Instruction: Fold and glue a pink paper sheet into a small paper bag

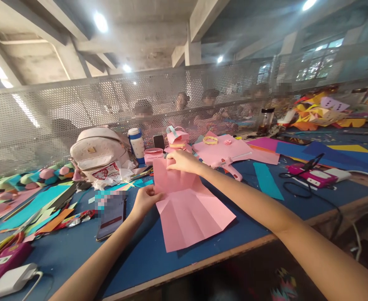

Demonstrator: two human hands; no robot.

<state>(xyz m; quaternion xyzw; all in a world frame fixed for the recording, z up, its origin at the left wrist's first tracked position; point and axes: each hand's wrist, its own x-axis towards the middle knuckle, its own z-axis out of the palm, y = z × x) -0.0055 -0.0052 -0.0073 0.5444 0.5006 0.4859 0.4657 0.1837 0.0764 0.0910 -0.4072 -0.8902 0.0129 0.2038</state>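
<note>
Left hand [146, 200] is pinching the creased pink sheet [190, 221] at its left edge; the grip is closed, thumb and fingers bearing on the paper. Right hand [184, 161] is touching the sheet near its top; whether that grip is closing on both faces cannot be told.

The sheet is lying near the front edge of the surface [141, 257], lower panel fanning out toward that edge, upper part apparently tilting up. Judgement: two contacts are steadying paper that would otherwise be flexing along its creases.

Glue gun [229, 166] is resting right of the sheet, presumably for easy reach. Backpack [97, 146] and bottle [136, 146] are standing toward the back edge, probably keeping out of the hands' way.
</note>
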